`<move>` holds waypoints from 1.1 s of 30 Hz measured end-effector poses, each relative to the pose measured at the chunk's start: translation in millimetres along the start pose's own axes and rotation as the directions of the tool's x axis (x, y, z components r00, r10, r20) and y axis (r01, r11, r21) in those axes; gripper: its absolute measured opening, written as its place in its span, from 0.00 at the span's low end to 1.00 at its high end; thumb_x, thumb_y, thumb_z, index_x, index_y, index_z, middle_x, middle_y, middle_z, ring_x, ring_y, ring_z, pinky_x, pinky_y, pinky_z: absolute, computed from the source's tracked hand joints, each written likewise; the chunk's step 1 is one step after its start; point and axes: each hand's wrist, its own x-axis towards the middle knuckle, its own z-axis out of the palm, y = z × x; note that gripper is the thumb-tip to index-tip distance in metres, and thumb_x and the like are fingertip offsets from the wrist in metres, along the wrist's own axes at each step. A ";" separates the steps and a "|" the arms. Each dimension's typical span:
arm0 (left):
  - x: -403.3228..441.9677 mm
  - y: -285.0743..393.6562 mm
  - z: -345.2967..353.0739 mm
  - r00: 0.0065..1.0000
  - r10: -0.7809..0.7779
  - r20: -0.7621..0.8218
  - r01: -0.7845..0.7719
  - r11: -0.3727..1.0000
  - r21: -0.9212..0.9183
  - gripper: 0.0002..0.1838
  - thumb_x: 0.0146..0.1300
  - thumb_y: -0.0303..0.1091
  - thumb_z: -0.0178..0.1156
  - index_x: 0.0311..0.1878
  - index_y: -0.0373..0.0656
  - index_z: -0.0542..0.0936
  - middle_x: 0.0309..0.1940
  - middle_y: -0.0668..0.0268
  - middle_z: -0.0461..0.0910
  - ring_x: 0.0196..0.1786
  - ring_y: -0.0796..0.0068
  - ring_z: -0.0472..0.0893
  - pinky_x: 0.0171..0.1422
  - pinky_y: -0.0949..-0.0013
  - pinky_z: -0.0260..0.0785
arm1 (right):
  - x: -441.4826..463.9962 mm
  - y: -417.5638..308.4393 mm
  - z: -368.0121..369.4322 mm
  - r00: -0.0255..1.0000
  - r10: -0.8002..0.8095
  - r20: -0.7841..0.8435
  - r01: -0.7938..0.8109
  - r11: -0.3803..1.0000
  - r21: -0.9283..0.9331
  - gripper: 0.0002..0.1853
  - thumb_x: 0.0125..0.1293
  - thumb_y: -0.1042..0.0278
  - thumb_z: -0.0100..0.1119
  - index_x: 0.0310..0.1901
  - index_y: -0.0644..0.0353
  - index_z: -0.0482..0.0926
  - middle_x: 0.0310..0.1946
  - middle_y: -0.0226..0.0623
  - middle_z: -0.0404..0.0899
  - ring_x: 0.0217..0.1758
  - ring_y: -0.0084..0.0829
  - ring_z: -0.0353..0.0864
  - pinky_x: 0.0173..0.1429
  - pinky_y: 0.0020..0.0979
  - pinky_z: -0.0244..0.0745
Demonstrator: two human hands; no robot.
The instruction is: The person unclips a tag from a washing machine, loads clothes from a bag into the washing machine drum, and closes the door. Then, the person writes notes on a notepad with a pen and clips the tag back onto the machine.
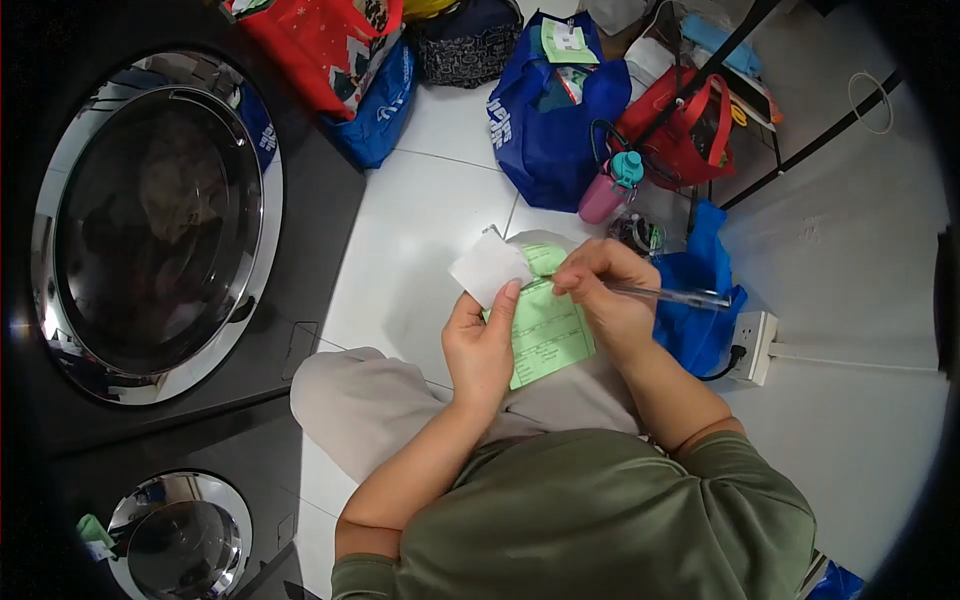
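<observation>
My left hand [482,345] is closed on a green printed form [548,340], thumb on top and fingers beneath. A white slip of paper [490,268] lies over the form's upper left corner, held by the same hand. Between the fingers of my right hand [615,295] is a clear pen [690,297], its back end pointing right. The pen's tip is hidden by my fingers, near the upper part of the form. I cannot tell whether it touches the paper. Both papers are above my lap.
Front-loading machines with round glass doors [165,230] stand on the left. Ahead are a red Christmas bag [320,50], a blue bag [545,140] with a green slip on it, a pink bottle [603,197] and a red bag [680,130]. A wall socket [752,345] is at right.
</observation>
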 end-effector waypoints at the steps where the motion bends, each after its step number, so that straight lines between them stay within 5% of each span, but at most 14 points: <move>1: -1.2 -3.5 0.6 1.000 0.010 0.002 -0.010 0.999 -0.040 0.10 0.69 0.31 0.61 0.48 0.33 0.80 0.46 0.63 0.83 0.45 0.81 0.79 0.49 0.76 0.71 | -2.0 1.6 2.0 0.995 0.097 -0.011 -0.097 0.993 -0.060 0.12 0.64 0.71 0.66 0.24 0.63 0.76 0.19 0.29 0.75 0.20 0.18 0.70 0.25 0.23 0.62; 3: -1.4 -5.7 2.3 1.000 0.019 0.003 -0.018 0.994 -0.108 0.11 0.70 0.30 0.60 0.50 0.33 0.79 0.46 0.63 0.83 0.44 0.81 0.79 0.49 0.76 0.71 | -8.6 6.7 9.1 0.958 0.283 -0.048 -0.287 0.942 -0.175 0.16 0.64 0.72 0.65 0.19 0.62 0.75 0.16 0.28 0.73 0.18 0.16 0.66 0.25 0.23 0.60; 9: -0.3 0.8 3.7 0.999 -0.028 -0.019 0.025 0.983 -0.180 0.10 0.70 0.28 0.59 0.49 0.33 0.77 0.43 0.62 0.83 0.42 0.81 0.79 0.47 0.76 0.72 | -13.5 16.5 14.8 0.986 0.161 -0.052 -0.169 0.938 -0.302 0.23 0.63 0.70 0.66 0.14 0.63 0.67 0.11 0.26 0.64 0.17 0.14 0.55 0.21 0.28 0.50; 15: 1.9 -1.0 -2.0 0.999 -0.045 -0.022 0.042 0.991 -0.130 0.09 0.70 0.30 0.60 0.46 0.33 0.77 0.39 0.63 0.83 0.38 0.83 0.79 0.41 0.77 0.72 | -11.9 17.3 22.1 0.983 0.153 -0.101 -0.175 0.948 -0.266 0.23 0.62 0.70 0.66 0.14 0.63 0.65 0.10 0.27 0.62 0.16 0.17 0.55 0.21 0.30 0.49; 18: 0.9 0.6 -3.1 0.998 -0.057 -0.023 0.054 0.993 -0.102 0.10 0.70 0.30 0.60 0.47 0.33 0.77 0.38 0.63 0.84 0.37 0.83 0.80 0.40 0.77 0.71 | -12.7 16.1 17.5 0.992 0.126 -0.027 -0.125 0.894 -0.431 0.21 0.63 0.74 0.65 0.15 0.62 0.66 0.13 0.23 0.64 0.19 0.14 0.56 0.22 0.26 0.50; 24: 0.1 6.1 0.2 0.998 -0.061 -0.026 0.058 0.990 -0.130 0.10 0.70 0.30 0.60 0.48 0.32 0.77 0.39 0.62 0.84 0.38 0.82 0.80 0.41 0.77 0.72 | -15.4 17.5 19.1 0.973 0.207 -0.103 -0.226 0.944 -0.241 0.21 0.63 0.73 0.65 0.15 0.61 0.67 0.14 0.22 0.63 0.19 0.14 0.55 0.22 0.26 0.49; 33: -0.4 5.2 1.1 0.999 -0.042 -0.024 0.038 0.988 -0.151 0.10 0.70 0.29 0.60 0.49 0.32 0.77 0.41 0.60 0.83 0.40 0.81 0.80 0.44 0.76 0.72 | -10.1 10.8 19.2 0.983 0.170 -0.070 -0.183 0.941 -0.285 0.21 0.64 0.74 0.64 0.15 0.61 0.67 0.13 0.22 0.61 0.19 0.14 0.54 0.22 0.26 0.48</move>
